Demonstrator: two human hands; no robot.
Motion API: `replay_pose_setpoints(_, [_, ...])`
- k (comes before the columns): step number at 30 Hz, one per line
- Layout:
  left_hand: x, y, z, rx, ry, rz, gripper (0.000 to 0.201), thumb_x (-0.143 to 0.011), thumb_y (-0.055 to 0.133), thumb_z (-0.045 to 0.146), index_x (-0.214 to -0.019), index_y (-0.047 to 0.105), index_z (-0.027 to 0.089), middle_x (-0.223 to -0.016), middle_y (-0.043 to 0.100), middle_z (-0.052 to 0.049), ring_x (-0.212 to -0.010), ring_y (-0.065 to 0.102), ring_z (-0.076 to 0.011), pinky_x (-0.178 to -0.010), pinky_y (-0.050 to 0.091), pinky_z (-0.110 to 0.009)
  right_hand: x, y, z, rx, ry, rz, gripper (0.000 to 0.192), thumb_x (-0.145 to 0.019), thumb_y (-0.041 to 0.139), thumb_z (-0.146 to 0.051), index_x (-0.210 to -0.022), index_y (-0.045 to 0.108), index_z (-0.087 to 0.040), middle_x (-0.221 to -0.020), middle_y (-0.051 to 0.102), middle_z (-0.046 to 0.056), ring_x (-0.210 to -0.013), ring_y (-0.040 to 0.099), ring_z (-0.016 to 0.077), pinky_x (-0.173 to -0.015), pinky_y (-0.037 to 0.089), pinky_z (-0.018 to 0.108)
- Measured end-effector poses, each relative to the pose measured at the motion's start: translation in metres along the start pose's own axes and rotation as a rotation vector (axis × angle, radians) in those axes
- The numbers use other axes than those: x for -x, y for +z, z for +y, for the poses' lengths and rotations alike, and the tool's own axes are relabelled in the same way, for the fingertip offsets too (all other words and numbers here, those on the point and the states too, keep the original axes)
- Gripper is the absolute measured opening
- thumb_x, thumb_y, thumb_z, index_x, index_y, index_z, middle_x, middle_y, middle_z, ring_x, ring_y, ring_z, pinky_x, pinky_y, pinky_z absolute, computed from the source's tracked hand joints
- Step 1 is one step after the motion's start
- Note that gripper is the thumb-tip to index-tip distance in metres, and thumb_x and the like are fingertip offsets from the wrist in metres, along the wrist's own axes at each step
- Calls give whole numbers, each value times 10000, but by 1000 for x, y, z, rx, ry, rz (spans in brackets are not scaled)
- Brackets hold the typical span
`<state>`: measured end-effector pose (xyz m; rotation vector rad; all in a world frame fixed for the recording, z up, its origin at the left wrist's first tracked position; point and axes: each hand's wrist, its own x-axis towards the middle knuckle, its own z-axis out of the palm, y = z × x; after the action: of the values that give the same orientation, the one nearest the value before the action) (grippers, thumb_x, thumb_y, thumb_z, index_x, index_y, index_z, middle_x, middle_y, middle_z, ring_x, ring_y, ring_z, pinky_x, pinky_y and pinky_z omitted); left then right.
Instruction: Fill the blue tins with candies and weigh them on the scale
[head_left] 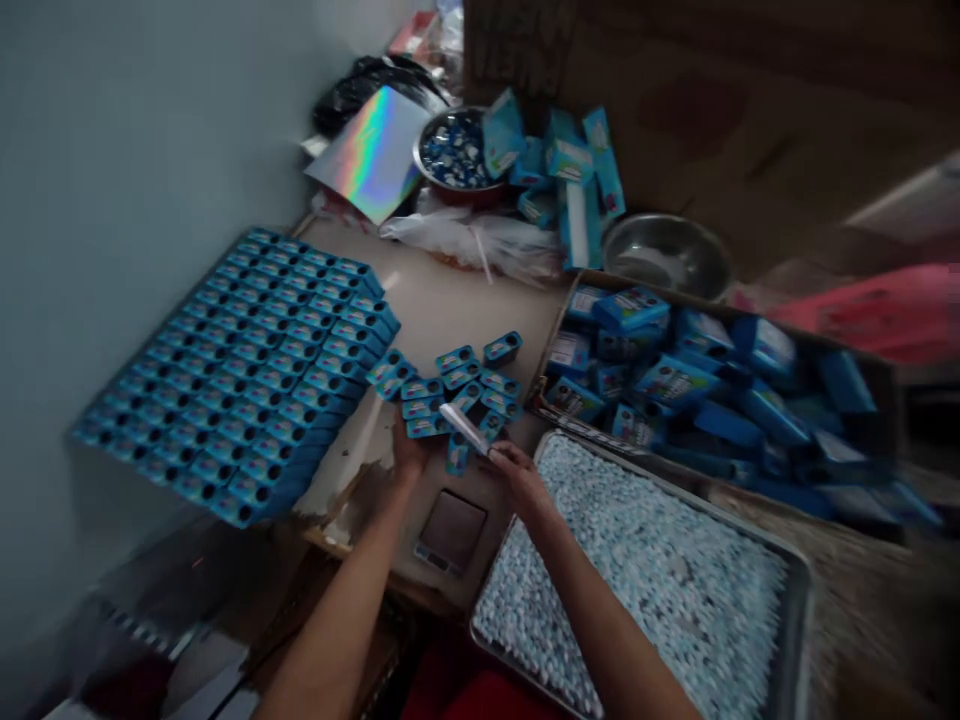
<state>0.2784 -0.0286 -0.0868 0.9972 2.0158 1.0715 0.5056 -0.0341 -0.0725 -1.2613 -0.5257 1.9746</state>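
My right hand point(519, 478) pinches a narrow whitish strip-like tool point(465, 428); its exact kind is unclear in the dim light. The strip reaches over a loose cluster of small blue boxes point(424, 390), each with a dark round spot on top. At the cluster's lower left edge is my left hand point(409, 455), against the boxes, with its fingers mostly hidden. Below the cluster, between my forearms, lies a small flat square device point(452, 528) resembling a scale. A metal tray point(801, 600) of tiny white and pale blue pieces extends under my right forearm.
Rows of blue boxes point(247, 370) stand packed at left. A carton point(551, 345) of larger blue packs is at right. Behind are a filled metal bowl point(417, 150), another metal bowl point(667, 255), a plastic bag point(480, 240) and a shiny rainbow sheet point(373, 150).
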Motion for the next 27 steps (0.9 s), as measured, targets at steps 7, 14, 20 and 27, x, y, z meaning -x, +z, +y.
replay_pose_setpoints(7, [26, -24, 78, -293, 153, 272, 375, -762, 752, 347, -1091, 647, 199, -1083, 704, -84, -933, 681, -270, -903, 560, -442, 114, -63, -24, 221, -63, 88, 271, -707, 885, -455, -726, 764, -213, -799, 720, 31, -825, 627, 209, -761, 473, 313])
replay_pose_setpoints(14, [-44, 171, 249, -711, 854, -700, 394, -824, 606, 8, -1174, 707, 157, -1186, 681, -154, -1168, 633, -306, -1039, 498, -458, 255, -205, -6, 232, 8, 611, 372, -722, 861, -577, -857, 789, -238, -731, 734, 43, -697, 670, 229, -635, 487, 318])
replay_pose_setpoints(20, [-71, 246, 234, -845, 888, -950, 363, -757, 757, -1, -1107, 728, 89, -1361, 579, -224, -1273, 588, -407, -1096, 412, -677, 352, -295, 3, 614, -17, 918, 365, -781, 757, -559, -912, 820, -224, -769, 768, 67, -732, 682, 272, -681, 511, 360])
replay_pose_setpoints(27, [-85, 225, 256, -700, 929, -826, 429, -908, 688, 279, -1043, 617, -122, -1179, 599, -98, -1332, 551, -364, -1168, 310, -618, 399, -386, -1, 862, 83, 1094, 464, -747, 689, -588, -941, 835, -193, -728, 764, 75, -659, 667, 254, -609, 463, 334])
